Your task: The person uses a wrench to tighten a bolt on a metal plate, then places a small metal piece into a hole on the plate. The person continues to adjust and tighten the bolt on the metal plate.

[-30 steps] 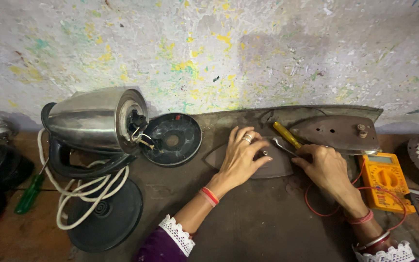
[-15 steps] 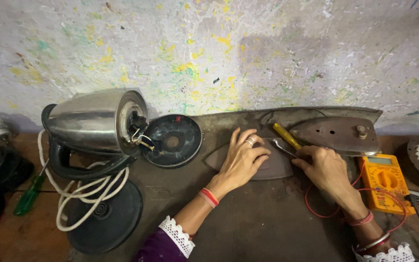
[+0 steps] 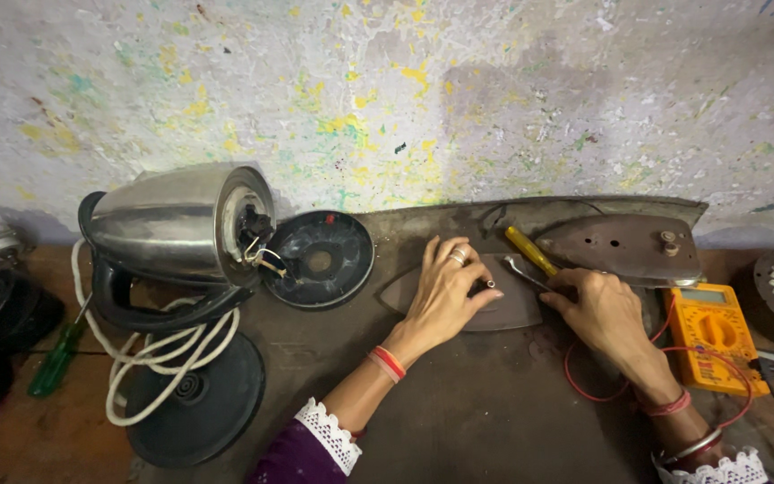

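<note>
My left hand [image 3: 445,291] lies flat, fingers spread, pressing down on the dark iron plate [image 3: 512,309] in the middle of the mat [image 3: 459,421]. My right hand [image 3: 604,312] is closed round the yellow-handled screwdriver [image 3: 530,252], tip down at the plate's upper edge, just beside my left fingers.

Risks as I judge them:
1. Tip slips off whatever it bears on, jabs my left fingers: they sit too near.
2. Plate skids if my palm eases off, since nothing else holds it.
3. Red lead [image 3: 584,385] from the orange meter [image 3: 708,336] loops under my right wrist, could snag and drag the meter.

Second iron base [image 3: 624,251] lies behind, kettle [image 3: 181,224] tipped on its side at left, well apart.
</note>
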